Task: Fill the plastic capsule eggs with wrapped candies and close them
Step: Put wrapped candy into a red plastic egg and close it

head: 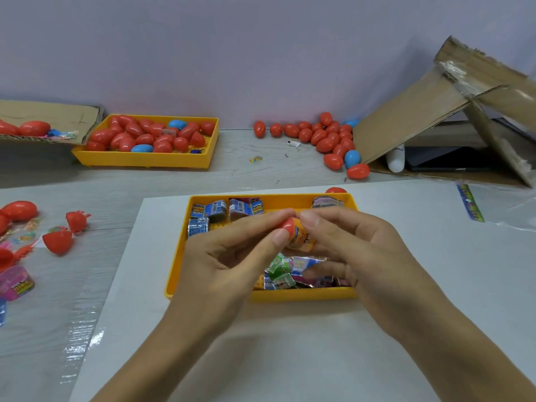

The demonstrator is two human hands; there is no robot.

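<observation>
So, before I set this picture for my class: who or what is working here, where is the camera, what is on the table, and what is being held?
No machine here: a person works with bare hands. The single camera sits on their head, looking forward and down. The left hand and right hand together pinch a red egg half with an orange wrapped candy at its mouth. Below them is a yellow tray of wrapped candies. A second yellow tray farther back holds red and blue eggs; more eggs lie loose beside a cardboard box.
</observation>
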